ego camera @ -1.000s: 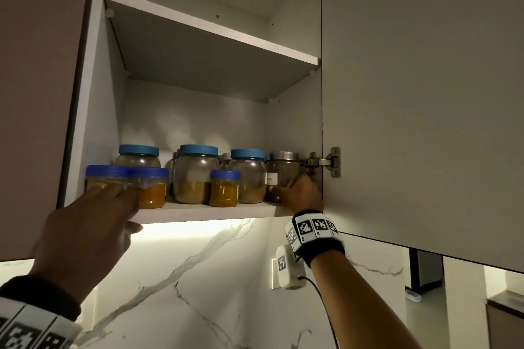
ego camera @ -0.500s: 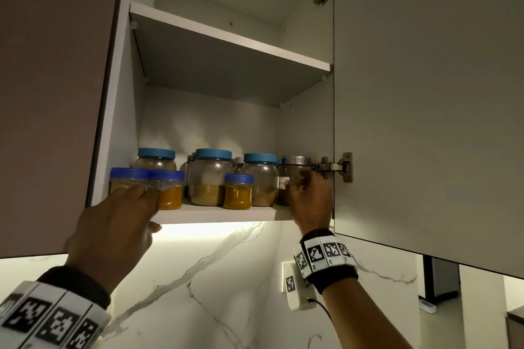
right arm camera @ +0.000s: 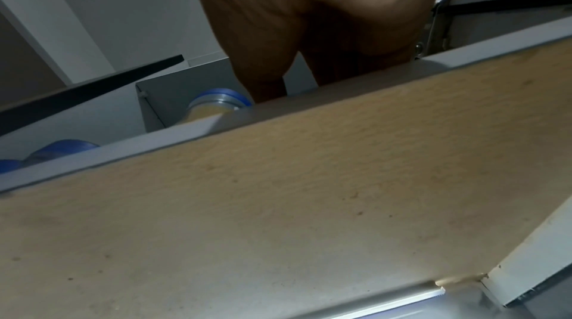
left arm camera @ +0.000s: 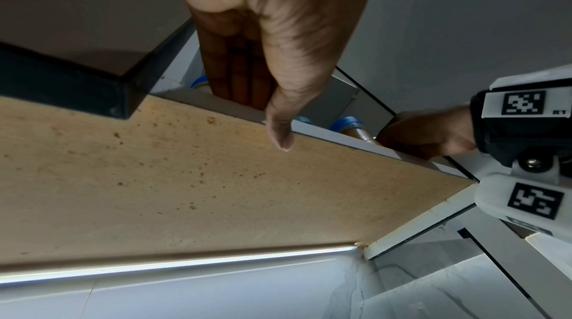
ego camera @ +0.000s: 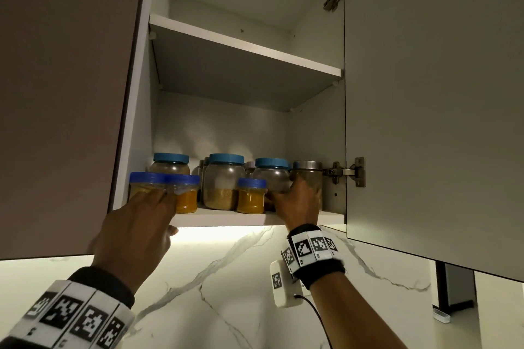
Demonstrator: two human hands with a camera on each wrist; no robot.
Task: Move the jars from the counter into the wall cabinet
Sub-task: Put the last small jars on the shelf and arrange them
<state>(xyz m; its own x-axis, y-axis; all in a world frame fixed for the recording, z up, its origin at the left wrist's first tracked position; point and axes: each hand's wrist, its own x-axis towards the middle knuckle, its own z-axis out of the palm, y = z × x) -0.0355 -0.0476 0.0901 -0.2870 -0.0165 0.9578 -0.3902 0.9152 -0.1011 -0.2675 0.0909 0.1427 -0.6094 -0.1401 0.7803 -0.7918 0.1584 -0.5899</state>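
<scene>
Several jars stand on the wall cabinet's lower shelf [ego camera: 226, 218]. Two small blue-lidded jars of yellow powder [ego camera: 143, 185] [ego camera: 185, 195] sit at the front left. My left hand [ego camera: 154, 198] touches them with straight fingers [left arm camera: 241, 74], its thumb under the shelf edge. At the right end is a steel-lidded jar [ego camera: 307, 171]. My right hand [ego camera: 297, 201] wraps around its lower half, thumb to the left; the fingers are hidden behind the shelf edge in the right wrist view [right arm camera: 294, 55]. Larger blue-lidded jars [ego camera: 224, 181] [ego camera: 270, 173] stand between.
The upper shelf [ego camera: 241, 48] holds nothing I can see. The open right door [ego camera: 425, 122] hangs on a hinge [ego camera: 346, 171] right beside the steel-lidded jar. The left door [ego camera: 65, 93] borders the opening. A third small jar [ego camera: 251, 195] stands next to my right thumb.
The head view has tilted up and closer. My right hand has slid from the steel-lidded jar's base up onto its side. My left hand stays against the front left jars.
</scene>
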